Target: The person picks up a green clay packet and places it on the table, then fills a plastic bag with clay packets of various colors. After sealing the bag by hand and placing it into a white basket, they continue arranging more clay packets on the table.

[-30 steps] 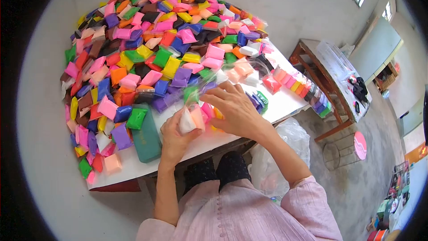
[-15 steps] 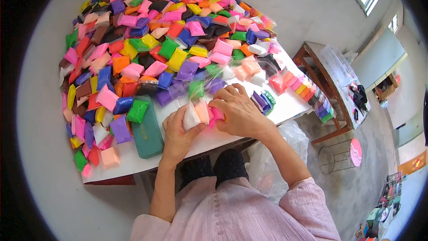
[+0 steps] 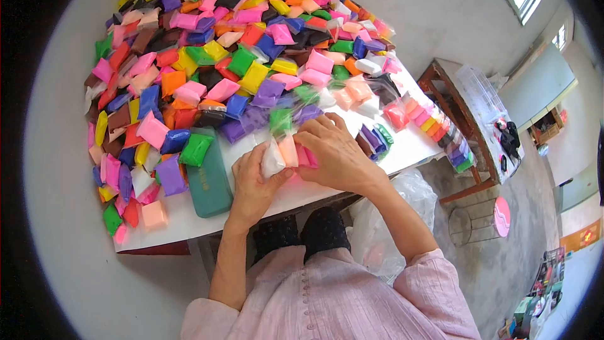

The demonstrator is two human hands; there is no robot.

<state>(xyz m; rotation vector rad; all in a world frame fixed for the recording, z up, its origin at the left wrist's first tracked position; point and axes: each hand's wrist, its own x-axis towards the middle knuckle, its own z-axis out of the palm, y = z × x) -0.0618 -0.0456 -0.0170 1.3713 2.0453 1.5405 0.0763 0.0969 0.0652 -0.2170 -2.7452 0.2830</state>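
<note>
Near the front edge of the white table (image 3: 327,190), both hands are closed around a short row of small soft packets. My left hand (image 3: 250,179) grips the white packet (image 3: 272,160) at the row's left end, beside a peach packet (image 3: 288,152). My right hand (image 3: 336,156) pinches the pink packet (image 3: 307,158) at the right end; its fingers partly hide it. Just beyond the hands lies a green packet (image 3: 280,121) under clear film. A teal case (image 3: 209,184) lies flat to the left of my left hand.
A large heap of colourful packets (image 3: 242,63) covers the back and left of the table. To the right are a small stack of dark packets (image 3: 371,142) and a long bagged row (image 3: 434,131). A clear plastic bag (image 3: 402,220) hangs below, near a wire stool (image 3: 481,220).
The hands keep their hold on the row of packets, with only slight finger movement. The whole view has shifted a little.
</note>
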